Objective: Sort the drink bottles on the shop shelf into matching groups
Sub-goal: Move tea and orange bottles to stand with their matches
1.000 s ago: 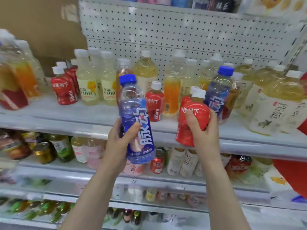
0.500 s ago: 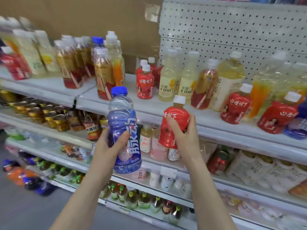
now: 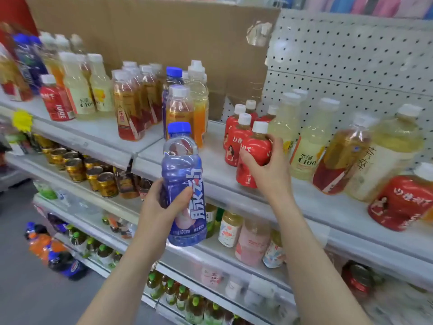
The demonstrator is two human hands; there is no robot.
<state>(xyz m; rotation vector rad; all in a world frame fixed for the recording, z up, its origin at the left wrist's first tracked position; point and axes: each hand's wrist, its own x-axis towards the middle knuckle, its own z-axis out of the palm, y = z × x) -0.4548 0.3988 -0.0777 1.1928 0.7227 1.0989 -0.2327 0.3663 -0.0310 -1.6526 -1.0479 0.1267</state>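
Observation:
My left hand grips a blue-capped bottle with a blue label, held upright in front of the shelf edge. My right hand is closed around a small red bottle with a white cap, its base on or just above the grey shelf, right beside a cluster of matching red bottles. Another red bottle stands at the far right, and one more red bottle at the left. A second blue-capped bottle stands among amber drinks behind.
Pale yellow bottles and amber tea bottles crowd the shelf right of my right hand. Amber and orange bottles stand left. Cans fill the shelf below. Bottles lie on the floor. A pegboard backs the shelf.
The view has swung left along the shelf. My right hand has carried the red bottle up from in front of the shelf to the shelf, next to the matching red bottles. The blue bottle stays in my left hand.

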